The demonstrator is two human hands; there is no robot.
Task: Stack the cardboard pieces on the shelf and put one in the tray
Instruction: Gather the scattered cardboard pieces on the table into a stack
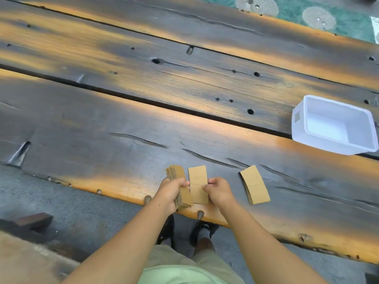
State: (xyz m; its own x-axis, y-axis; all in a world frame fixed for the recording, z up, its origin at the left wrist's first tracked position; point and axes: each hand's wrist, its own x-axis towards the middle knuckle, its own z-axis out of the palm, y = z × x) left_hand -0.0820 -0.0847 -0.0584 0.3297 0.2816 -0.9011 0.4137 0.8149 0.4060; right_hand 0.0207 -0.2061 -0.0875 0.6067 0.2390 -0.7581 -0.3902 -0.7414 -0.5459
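Observation:
My left hand (pixel 171 190) grips a thick bundle of brown cardboard pieces (pixel 180 188), held on edge above the near edge of the wooden shelf (pixel 123 140). My right hand (pixel 218 190) pinches the right edge of a single cardboard piece (pixel 197 184) just beside the bundle. A low stack of cardboard pieces (pixel 255 184) lies flat on the wood to the right of my right hand. The white plastic tray (pixel 299 128) stands at the far right with nothing visible inside.
The wood is made of long dark planks with gaps, holes and cracks. Beyond its far edge lies a green patterned floor (pixel 338 21). Below the near edge are grey ground, my legs and shoes (pixel 202 232), and a dark wooden block (pixel 34 221) at left.

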